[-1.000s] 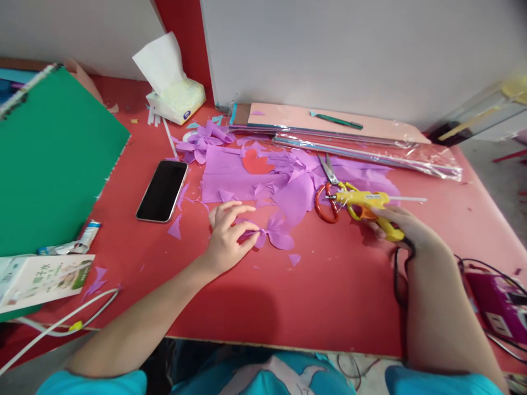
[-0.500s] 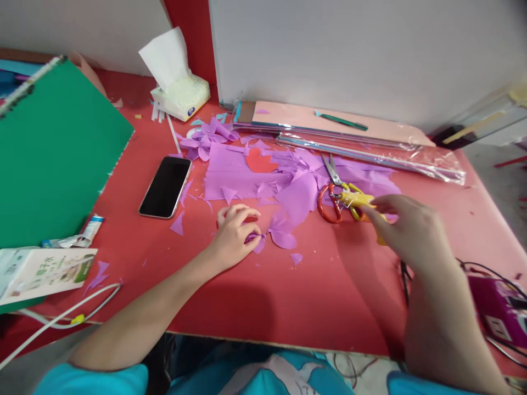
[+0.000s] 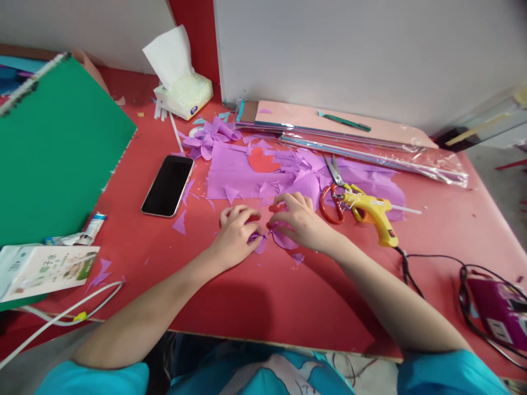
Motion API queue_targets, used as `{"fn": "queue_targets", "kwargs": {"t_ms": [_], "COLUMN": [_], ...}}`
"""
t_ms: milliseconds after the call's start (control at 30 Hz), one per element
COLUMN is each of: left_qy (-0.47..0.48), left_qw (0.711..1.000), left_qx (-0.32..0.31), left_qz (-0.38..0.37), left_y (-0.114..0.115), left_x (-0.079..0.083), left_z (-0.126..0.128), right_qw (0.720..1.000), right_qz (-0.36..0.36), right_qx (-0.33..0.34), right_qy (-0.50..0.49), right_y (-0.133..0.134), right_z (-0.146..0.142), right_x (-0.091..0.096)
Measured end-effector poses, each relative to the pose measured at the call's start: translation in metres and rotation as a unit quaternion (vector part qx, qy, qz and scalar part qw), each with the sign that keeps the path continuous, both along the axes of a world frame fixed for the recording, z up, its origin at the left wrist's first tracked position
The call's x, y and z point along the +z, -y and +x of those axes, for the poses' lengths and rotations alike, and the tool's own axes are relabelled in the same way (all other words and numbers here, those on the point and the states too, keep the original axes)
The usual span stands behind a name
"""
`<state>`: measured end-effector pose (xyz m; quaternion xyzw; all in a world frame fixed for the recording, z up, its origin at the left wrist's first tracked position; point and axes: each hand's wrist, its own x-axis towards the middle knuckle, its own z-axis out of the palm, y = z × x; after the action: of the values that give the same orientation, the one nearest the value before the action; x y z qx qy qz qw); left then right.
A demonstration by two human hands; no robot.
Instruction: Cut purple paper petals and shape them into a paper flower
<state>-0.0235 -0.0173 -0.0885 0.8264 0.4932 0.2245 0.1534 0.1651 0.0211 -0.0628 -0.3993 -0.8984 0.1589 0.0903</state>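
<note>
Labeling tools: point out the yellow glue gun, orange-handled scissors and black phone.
yellow plastic glue gun (image 3: pixel 373 207), head view, barrel.
orange-handled metal scissors (image 3: pixel 335 174), head view, blades.
black flat smartphone (image 3: pixel 168 185), head view, screen centre.

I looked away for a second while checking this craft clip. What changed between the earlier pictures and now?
The right hand let go of the yellow glue gun, which now lies on the table beside the scissors, and moved left to the purple paper bow, meeting the left hand there. The left hand stayed pinching the bow; phone and scissors did not move.
</note>
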Motion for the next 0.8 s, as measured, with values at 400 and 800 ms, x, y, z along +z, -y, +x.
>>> {"fn": "queue_targets", "kwargs": {"t_ms": [400, 800], "left_qy": [0.004, 0.014], "left_qw": [1.0, 0.999], "left_qx": [0.009, -0.024], "left_qz": [-0.014, -0.029], "left_y": [0.001, 0.002], "left_x": [0.0, -0.002], "left_z": [0.001, 0.0], "right_qw": [1.0, 0.984], "right_qz": [0.009, 0.126], "right_qx": [0.02, 0.111], "right_qy": [0.007, -0.052], "right_y": [0.001, 0.015], "right_z": [-0.003, 0.008], "right_x": [-0.006, -0.024]}}
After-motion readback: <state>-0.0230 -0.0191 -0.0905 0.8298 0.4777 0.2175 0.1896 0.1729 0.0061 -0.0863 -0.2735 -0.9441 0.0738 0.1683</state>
